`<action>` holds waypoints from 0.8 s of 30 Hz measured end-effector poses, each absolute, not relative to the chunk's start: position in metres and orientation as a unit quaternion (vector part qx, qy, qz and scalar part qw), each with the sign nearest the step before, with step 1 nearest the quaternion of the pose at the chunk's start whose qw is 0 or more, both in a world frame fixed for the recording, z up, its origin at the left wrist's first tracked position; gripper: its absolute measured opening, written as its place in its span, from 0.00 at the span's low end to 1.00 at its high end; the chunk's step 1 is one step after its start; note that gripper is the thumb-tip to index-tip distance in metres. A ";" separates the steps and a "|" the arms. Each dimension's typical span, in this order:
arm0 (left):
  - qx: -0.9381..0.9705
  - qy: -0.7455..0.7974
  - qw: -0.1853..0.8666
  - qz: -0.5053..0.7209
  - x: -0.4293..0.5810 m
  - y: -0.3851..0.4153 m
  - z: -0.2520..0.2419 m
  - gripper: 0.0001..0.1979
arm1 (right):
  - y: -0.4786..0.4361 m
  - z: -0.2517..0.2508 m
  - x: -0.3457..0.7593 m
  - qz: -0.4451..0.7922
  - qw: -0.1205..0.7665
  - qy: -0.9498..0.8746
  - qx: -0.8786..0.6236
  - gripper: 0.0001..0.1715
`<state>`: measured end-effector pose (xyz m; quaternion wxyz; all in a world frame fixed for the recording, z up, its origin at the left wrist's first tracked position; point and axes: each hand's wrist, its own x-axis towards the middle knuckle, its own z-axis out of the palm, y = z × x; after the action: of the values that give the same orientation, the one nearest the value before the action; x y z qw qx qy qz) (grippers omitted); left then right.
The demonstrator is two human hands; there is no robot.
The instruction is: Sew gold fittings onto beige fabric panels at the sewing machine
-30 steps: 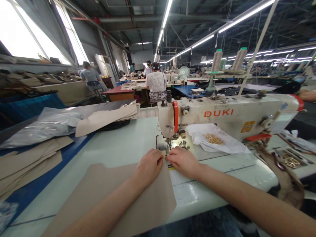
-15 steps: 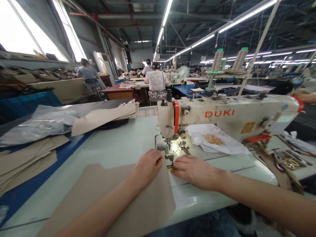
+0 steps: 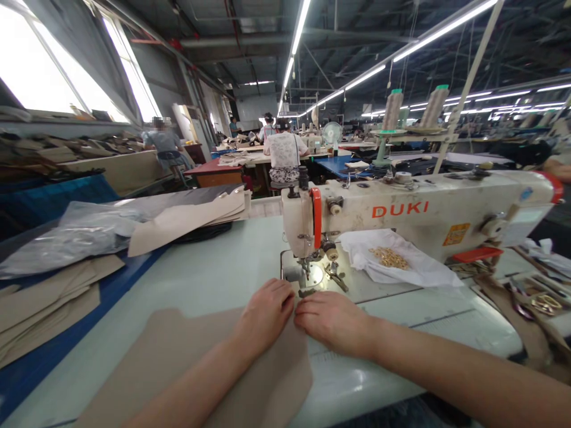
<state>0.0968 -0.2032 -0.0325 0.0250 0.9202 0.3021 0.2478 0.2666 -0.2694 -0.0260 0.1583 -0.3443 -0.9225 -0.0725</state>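
Observation:
My left hand (image 3: 264,315) rests on a flat beige leather panel (image 3: 274,380), its fingers close to the panel's far edge. My right hand (image 3: 332,323) lies beside it, with its fingertips at the panel's right edge. Both hands sit just in front of the presser foot and needle (image 3: 306,267) of a white DUKI industrial sewing machine (image 3: 428,208). The panel does not appear to be under the foot. My forearms cover much of the panel.
A white cloth (image 3: 413,261) holding gold rings lies behind the machine's needle area. Stacked beige panels (image 3: 49,315) and a plastic bag (image 3: 75,235) are on the left. A tray of gold buckles (image 3: 542,303) is on the right. Co-workers sit and stand beyond.
My right hand has come back left from its wider position to the panel's edge. Both hands and the panel now sit slightly nearer me, showing more of the needle plate.

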 end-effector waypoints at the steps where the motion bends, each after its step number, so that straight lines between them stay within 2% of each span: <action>1: 0.921 0.300 0.023 0.248 0.096 -0.203 -0.034 0.08 | -0.269 -0.027 0.267 -0.067 0.158 -0.923 -0.344 0.09; 24: 0.926 0.275 0.006 0.257 0.098 -0.203 -0.036 0.09 | -0.269 -0.031 0.265 -0.034 0.191 -0.908 -0.371 0.08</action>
<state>0.0979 -0.2031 -0.0361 0.0063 0.9263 0.2752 0.2573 0.2651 -0.2685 -0.0307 0.1915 -0.3715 -0.9078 -0.0338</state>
